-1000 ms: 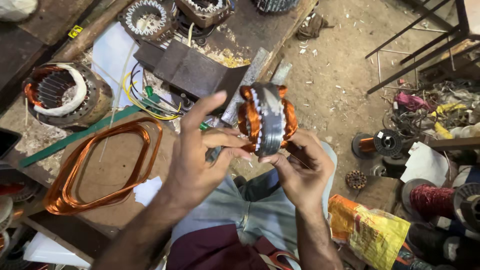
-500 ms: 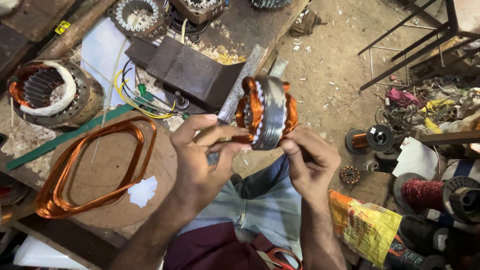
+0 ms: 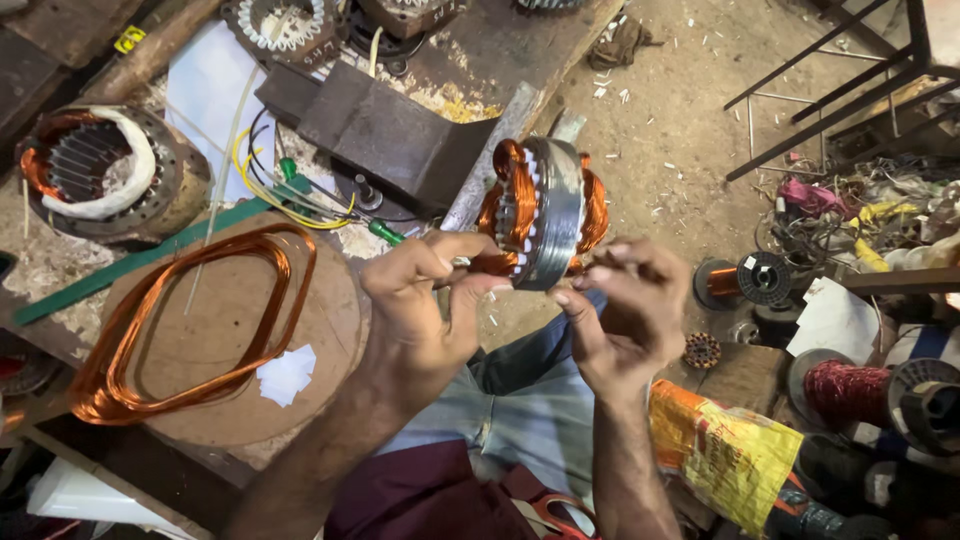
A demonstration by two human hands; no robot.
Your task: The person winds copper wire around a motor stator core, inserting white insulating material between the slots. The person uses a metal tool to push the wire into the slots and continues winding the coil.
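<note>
In the head view, the person holds a small motor stator [image 3: 545, 212] wound with copper wire up above the lap, just right of the dark metal block [image 3: 385, 130] on the counter [image 3: 480, 60]. The left hand [image 3: 425, 305] has its fingers closed on the stator's lower left edge. The right hand [image 3: 625, 305] pinches its lower right rim. Left of the block lies a loose copper coil [image 3: 175, 330] on a round board, and farther left a larger stator [image 3: 100, 170].

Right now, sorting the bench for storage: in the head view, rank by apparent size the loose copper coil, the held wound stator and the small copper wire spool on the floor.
1. loose copper coil, largest.
2. held wound stator; it is nearer the camera, so it looks bigger than it is.
3. small copper wire spool, smallest.
</note>
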